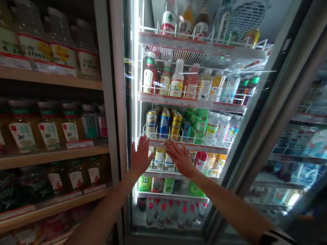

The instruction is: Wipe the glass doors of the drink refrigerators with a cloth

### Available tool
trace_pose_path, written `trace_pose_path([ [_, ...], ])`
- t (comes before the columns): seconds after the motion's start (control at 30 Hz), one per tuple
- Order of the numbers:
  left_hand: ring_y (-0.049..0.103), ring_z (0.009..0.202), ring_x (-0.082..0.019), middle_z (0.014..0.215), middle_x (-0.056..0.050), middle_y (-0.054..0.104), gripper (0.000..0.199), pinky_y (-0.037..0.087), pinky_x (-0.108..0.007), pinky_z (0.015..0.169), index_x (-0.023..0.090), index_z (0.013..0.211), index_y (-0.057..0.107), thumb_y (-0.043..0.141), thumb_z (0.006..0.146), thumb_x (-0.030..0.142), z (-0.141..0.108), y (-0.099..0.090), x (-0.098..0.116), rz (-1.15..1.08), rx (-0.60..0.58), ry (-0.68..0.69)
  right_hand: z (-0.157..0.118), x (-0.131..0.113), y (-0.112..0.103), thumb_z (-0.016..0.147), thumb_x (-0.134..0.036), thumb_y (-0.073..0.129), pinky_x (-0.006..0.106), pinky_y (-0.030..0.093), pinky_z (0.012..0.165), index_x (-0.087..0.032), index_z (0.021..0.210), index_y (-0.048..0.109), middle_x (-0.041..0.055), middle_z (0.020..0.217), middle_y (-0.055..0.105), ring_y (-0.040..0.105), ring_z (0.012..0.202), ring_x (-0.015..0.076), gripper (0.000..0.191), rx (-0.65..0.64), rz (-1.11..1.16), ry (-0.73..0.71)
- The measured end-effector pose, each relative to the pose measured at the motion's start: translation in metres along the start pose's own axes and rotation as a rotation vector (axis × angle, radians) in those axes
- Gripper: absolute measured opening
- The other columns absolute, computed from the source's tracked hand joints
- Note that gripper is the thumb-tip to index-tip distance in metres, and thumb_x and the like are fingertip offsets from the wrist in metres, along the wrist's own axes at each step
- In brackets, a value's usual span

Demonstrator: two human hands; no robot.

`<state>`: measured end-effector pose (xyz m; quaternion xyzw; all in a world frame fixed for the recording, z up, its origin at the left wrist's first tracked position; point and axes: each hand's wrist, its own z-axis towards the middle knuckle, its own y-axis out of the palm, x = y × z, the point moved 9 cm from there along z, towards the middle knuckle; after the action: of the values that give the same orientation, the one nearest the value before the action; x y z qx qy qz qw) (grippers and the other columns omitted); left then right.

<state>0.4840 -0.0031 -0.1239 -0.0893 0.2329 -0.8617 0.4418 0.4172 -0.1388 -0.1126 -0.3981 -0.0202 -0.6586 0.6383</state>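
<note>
My left hand (141, 157) is raised in front of a lit drinks fridge, its fingers spread and nothing in it. My right hand (180, 158) is stretched out flat beside it, fingers extended, in front of the shelf edge below the cans. A pale patch lies at its fingertips; whether it is a reflection or a thin object I cannot tell. Both palms face the glass door (153, 216), and whether they touch it is unclear. Behind the hands stand a blue can (165, 123), gold cans (176, 125) and a green bottle (201, 124).
Left of the fridge, a wooden shelf (55, 157) carries bottled drinks. Upper fridge racks hold juice bottles (177, 80) and glass bottles (169, 18). Red-capped bottles (163, 212) stand at the bottom. A metal door frame (258, 143) slants along the right, with more stocked shelves beyond.
</note>
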Motion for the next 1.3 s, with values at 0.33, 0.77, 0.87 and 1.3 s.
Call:
trace_pose_path([
  [0.33,0.006,0.142,-0.027,0.151,-0.021,0.015,0.079,0.014,-0.053,0.114,0.012,0.147,-0.001,0.046,0.088,0.034,0.011,0.000,0.038,0.003,0.165,0.028,-0.060,0.065,-0.018,0.084,-0.013,0.045,0.049,0.003,0.116,-0.022,0.138,0.042,0.0058,0.147,0.039,0.012,0.144,0.0217,0.054,0.053,-0.106,0.193],
  [0.77,0.018,0.141,-0.023,0.150,-0.015,0.025,0.074,0.002,-0.046,0.116,0.017,0.147,0.010,0.048,0.088,0.039,0.061,-0.010,0.117,-0.087,0.157,0.133,-0.127,0.147,-0.052,0.086,-0.012,0.043,0.050,0.014,0.114,-0.025,0.145,0.028,0.0071,0.152,0.028,0.020,0.142,0.0217,0.062,0.210,-0.187,0.420],
  [0.87,0.021,0.140,-0.024,0.150,-0.015,0.025,0.073,0.003,-0.047,0.116,0.018,0.148,0.007,0.045,0.089,0.037,0.065,-0.008,0.113,-0.090,0.193,0.078,-0.157,0.186,-0.071,0.087,-0.012,0.038,0.053,0.026,0.109,-0.022,0.147,0.023,0.0112,0.154,0.019,0.023,0.141,0.0268,0.062,0.365,-0.189,0.682],
  [1.3,0.025,0.139,-0.023,0.148,-0.014,0.030,0.071,0.002,-0.046,0.116,0.020,0.148,0.007,0.045,0.089,0.035,0.062,-0.007,0.112,-0.060,0.249,0.102,-0.132,0.187,-0.068,0.087,-0.014,0.034,0.051,0.031,0.104,-0.018,0.144,0.031,0.0160,0.153,0.023,0.024,0.140,0.0292,0.057,0.395,-0.118,0.866],
])
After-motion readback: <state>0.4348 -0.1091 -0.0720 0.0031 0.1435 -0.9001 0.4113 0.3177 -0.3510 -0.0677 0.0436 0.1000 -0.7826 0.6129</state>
